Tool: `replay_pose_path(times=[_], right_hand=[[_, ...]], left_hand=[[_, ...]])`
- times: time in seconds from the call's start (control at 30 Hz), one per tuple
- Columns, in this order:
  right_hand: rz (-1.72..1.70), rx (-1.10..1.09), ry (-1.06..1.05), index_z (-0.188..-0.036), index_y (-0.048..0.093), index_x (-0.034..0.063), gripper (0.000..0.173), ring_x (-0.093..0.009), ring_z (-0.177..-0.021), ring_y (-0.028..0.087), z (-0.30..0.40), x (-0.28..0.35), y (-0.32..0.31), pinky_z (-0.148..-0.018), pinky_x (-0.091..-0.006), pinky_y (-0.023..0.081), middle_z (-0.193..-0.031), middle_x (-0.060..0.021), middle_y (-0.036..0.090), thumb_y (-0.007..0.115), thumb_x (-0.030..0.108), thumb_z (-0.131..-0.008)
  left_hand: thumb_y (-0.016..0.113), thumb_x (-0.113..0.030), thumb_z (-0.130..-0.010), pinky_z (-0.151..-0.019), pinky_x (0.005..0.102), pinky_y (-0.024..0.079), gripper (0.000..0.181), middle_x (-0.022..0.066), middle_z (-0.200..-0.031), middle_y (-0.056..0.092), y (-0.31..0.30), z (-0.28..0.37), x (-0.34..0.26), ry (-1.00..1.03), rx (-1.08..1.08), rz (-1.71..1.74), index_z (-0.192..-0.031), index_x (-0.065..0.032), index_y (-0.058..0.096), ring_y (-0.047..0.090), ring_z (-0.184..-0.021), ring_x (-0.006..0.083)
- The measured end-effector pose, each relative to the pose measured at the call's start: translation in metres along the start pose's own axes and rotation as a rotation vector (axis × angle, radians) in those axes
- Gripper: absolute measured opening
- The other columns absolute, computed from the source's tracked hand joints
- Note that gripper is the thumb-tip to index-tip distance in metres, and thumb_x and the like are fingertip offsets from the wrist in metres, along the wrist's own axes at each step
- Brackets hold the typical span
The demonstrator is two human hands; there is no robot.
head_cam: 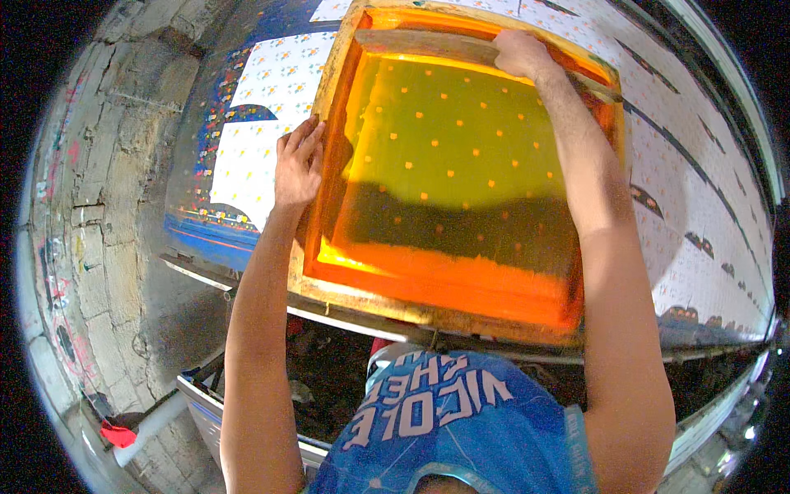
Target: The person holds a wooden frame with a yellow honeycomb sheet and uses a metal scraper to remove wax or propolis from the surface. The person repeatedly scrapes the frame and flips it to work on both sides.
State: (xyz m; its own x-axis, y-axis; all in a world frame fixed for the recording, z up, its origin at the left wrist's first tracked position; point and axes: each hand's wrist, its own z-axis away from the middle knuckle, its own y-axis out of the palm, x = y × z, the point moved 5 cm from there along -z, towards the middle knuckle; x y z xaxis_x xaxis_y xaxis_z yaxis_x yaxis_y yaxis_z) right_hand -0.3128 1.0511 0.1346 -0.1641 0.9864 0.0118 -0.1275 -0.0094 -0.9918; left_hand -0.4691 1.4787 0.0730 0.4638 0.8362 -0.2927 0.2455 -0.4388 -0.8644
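Observation:
A wooden screen-printing frame (pixel 382 307) lies before me, its mesh (pixel 457 123) yellow-green with rows of small orange dots. Orange ink or coating lines its inner sides, and a shadow crosses the lower mesh. Along the far end lies a wooden squeegee (pixel 426 48), with my right hand (pixel 521 54) closed over it right of its middle. My left hand (pixel 298 163) is on the frame's left rim, fingers pointing away from me and slightly spread. Under and beside the frame is white fabric (pixel 287 68) with a small printed pattern.
More patterned white fabric (pixel 697 167) stretches along the table to the right, with dark gaps showing. The blue table surface (pixel 210 238) is stained with ink at the left. Beyond it is a cracked block surface (pixel 117 204). A red object (pixel 117 434) sits at lower left.

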Motion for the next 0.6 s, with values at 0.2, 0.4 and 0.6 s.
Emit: replay_pose_path(times=[0.2,0.4,0.6], right_hand=[[0.018,0.038,0.037,-0.105,0.08,0.0016,0.023,-0.04,-0.102,0.078,0.13,0.068,0.02,-0.092,-0.0536,0.063,-0.106,-0.0236,0.079,0.07,0.013,-0.087],[-0.025,0.19,0.082,-0.119,0.079,0.0085,0.036,-0.042,-0.1,0.076,0.278,0.143,0.056,-0.093,-0.0548,0.062,-0.103,-0.0229,0.078,0.068,0.005,-0.085],[-0.046,0.147,0.115,-0.113,0.081,0.0137,0.029,-0.04,-0.095,0.077,0.383,0.211,0.068,-0.085,-0.0551,0.064,-0.098,-0.0181,0.079,0.069,0.016,-0.087]], left_hand=[[0.055,-0.014,-0.103,-0.117,0.0472,0.039,0.045,0.0159,-0.153,0.063,0.01,0.005,0.024,-0.013,-0.02,0.129,-0.145,-0.0058,0.067,0.056,-0.136,0.0357],[0.054,-0.012,-0.089,-0.116,0.0489,0.037,0.058,0.02,-0.153,0.061,0.015,0.012,0.031,0.268,-0.159,0.201,-0.145,-0.0021,0.065,0.058,-0.134,0.0358],[0.058,-0.025,-0.099,-0.116,0.0479,0.038,0.049,0.0157,-0.156,0.06,0.029,0.011,0.041,0.149,-0.105,0.083,-0.143,-0.0056,0.067,0.06,-0.131,0.0336]])
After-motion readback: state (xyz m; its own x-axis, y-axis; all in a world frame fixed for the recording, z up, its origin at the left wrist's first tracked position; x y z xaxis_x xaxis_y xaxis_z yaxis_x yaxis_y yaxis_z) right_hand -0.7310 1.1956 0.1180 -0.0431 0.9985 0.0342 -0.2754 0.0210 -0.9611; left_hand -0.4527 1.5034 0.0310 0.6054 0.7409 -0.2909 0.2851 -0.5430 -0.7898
